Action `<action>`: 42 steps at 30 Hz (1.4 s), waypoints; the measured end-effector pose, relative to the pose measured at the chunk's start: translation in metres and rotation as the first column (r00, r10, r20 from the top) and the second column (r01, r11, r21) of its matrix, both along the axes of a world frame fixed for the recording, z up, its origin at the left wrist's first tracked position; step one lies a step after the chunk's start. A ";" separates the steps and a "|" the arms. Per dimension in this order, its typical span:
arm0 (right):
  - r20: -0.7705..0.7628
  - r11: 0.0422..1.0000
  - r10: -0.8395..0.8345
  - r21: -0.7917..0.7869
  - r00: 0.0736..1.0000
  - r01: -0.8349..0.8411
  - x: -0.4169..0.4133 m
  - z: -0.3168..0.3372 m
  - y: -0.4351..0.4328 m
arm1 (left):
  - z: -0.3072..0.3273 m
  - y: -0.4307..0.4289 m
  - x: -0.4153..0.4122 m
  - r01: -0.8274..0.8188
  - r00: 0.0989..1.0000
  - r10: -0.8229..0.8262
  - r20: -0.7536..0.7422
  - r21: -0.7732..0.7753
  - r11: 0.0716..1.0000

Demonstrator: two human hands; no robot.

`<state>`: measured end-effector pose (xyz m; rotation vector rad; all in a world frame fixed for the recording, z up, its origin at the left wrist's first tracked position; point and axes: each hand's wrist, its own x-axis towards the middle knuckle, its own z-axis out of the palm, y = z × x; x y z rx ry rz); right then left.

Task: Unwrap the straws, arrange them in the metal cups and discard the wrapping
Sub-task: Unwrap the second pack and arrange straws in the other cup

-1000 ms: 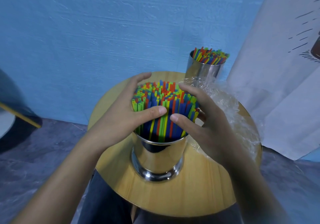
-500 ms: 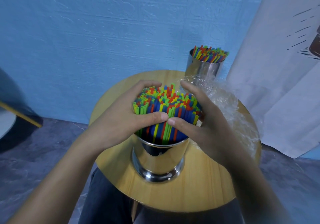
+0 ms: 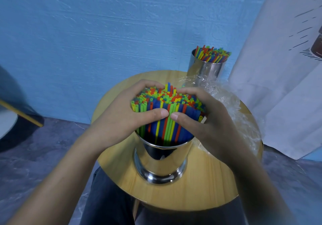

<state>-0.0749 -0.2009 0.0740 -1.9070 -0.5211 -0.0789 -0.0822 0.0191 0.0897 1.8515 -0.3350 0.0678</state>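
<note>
Right now both hands wrap a thick bundle of coloured straws [image 3: 167, 103] that stands upright in the near metal cup [image 3: 161, 160], the landmark at the middle of the round wooden table [image 3: 200, 186]. On the cup's left, the left hand [image 3: 122, 118] curls around the bundle with its thumb laid across the front; on the cup's right, the right hand [image 3: 207, 122] does likewise, and the two thumb tips nearly touch above the cup's rim. Each hand is closed snugly on the straws, and the fingers reach round the far side, where only their tips show. Palms hide the bundle's flanks, and the cup's wall hides its lower part. Behind the cup and to its right stands a second metal cup [image 3: 206, 69], also filled with straws [image 3: 213, 54]. Between the two cups and along the near cup's right side lies crumpled clear wrapping [image 3: 238, 113], partly covered by the right hand, its outline hard to trace against the wood. Below the cup, the table's near edge meets dark trousers [image 3: 108, 200].
</note>
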 end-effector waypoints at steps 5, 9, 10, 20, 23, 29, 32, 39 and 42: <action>0.057 0.995 -0.041 -0.090 0.998 0.046 0.000 -0.003 -0.003 | 0.002 0.003 0.001 -0.006 1.000 0.003 0.029 0.085 0.996; 0.072 0.992 -0.045 -0.113 0.996 0.053 -0.001 -0.005 -0.010 | 0.002 0.004 0.002 -0.037 0.998 0.031 0.057 0.109 0.993; 0.078 0.991 -0.048 -0.118 0.996 0.057 -0.002 -0.005 -0.012 | 0.002 0.003 0.003 -0.046 0.997 0.039 0.064 0.111 0.993; 0.077 0.993 -0.094 -0.065 0.993 0.099 -0.001 -0.010 -0.020 | 0.000 0.002 0.011 -0.089 0.992 0.074 0.104 0.150 0.985; 0.090 0.990 -0.115 -0.076 0.989 0.122 -0.002 -0.010 -0.023 | -0.002 0.002 0.012 -0.111 0.986 0.086 0.143 0.177 0.978; 0.170 0.975 -0.207 -0.044 0.964 0.217 -0.009 -0.008 -0.028 | -0.002 -0.004 0.009 -0.164 0.946 0.081 0.313 0.250 0.954; 0.146 0.979 -0.192 -0.042 0.970 0.200 -0.009 -0.005 -0.027 | -0.002 -0.010 0.010 -0.137 0.944 0.040 0.328 0.276 0.951; 0.146 0.990 -0.135 -0.018 0.980 0.139 -0.002 -0.003 -0.018 | 0.001 -0.023 0.009 -0.133 0.922 0.007 0.388 0.301 0.944; 0.147 0.994 -0.111 0.008 0.983 0.111 -0.002 0.000 -0.014 | 0.002 -0.023 0.008 -0.161 0.915 0.030 0.402 0.297 0.941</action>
